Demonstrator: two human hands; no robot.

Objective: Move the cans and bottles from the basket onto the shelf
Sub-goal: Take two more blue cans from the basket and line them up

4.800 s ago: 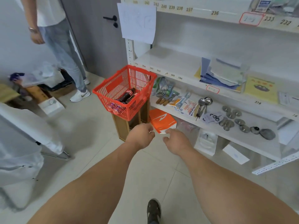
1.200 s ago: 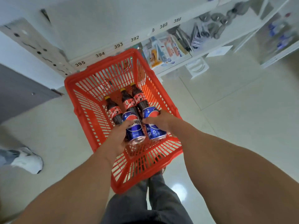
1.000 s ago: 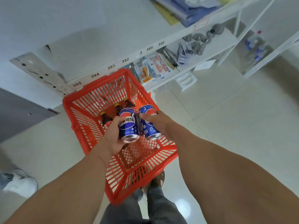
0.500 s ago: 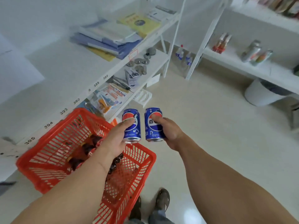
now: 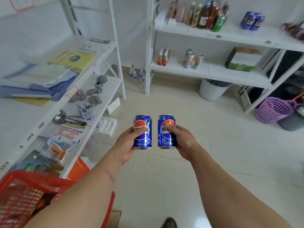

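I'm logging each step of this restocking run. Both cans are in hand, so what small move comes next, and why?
Probably carry both toward the drinks shelf ahead. The left hand and right hand each grip an upright blue can over open floor, and matching blue cans already stand there.

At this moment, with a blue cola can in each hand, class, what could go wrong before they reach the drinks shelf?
1. Both hands are full: the left hand and the right hand each grip a blue cola can one-handed, so neither could catch a slip.
2. The white drinks shelf already holds closely packed bottles; setting cans beside them might topple one.
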